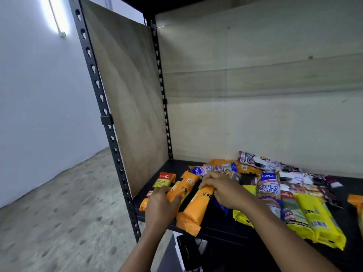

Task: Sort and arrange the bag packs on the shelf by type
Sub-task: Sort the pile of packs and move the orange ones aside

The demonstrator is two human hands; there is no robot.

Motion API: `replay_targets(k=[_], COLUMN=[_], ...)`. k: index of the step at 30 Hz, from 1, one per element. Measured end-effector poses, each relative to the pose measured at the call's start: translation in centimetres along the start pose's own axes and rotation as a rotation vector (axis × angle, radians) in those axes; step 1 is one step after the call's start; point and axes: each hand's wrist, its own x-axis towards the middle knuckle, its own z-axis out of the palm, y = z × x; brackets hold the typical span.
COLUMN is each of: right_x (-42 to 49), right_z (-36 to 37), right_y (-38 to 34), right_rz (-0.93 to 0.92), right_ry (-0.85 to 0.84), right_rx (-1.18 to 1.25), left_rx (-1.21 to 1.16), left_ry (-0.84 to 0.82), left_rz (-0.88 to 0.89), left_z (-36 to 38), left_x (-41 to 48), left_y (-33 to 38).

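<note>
My left hand [163, 205] grips an orange pack [179, 190], lower centre. My right hand [222, 190] clamps another orange pack [196, 209] on the shelf [216, 222], arms extended.

A black shelf [216, 222] carries scattered bag packs: orange packs [193, 210] at the left, yellow packs [318, 218] at the right, purple-white packs [261, 160] behind

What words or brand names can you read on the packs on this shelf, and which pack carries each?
"CASA": red-topped pack at far left.
"CASA" and "Singlet Handle": blue pack.
"CASA", partly cut off: red pack beside it.
Orange packs, yellow packs: print and barcodes too blurred.
</note>
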Motion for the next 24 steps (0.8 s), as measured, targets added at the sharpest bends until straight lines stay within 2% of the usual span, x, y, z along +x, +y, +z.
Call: replay_targets(k=[9, 16, 18, 21, 24], right_x=[2.5, -0.2, -1.9, -4.3, -5.1], right_z=[1.5, 1.6, 1.7, 3.3, 5.4], right_y=[-1.6, -2.5, -3.1, -4.2, -5.2], right_rz=[0.096, 0.142, 0.166, 0.156, 0.222], right_ry=[-0.158, -0.145, -0.076, 0.122, 0.178], right_rx=[-0.174, -0.240, -0.155, -0.035, 0.036], left_rx=[0.160, 0.099, 0.108, 0.201, 0.272], left_ry=[0.068, 0.069, 0.091, 0.132, 0.103], left_rz=[0.145, 0.227, 0.265, 0.319, 0.281], left_z=[1.6, 1.2, 0.8, 0.3, 0.1], left_x=[-1.1, -1.1, -1.0, -0.9, -0.8], left_y=[-1.7, -2.2, -2.6, -3.2, -3.8])
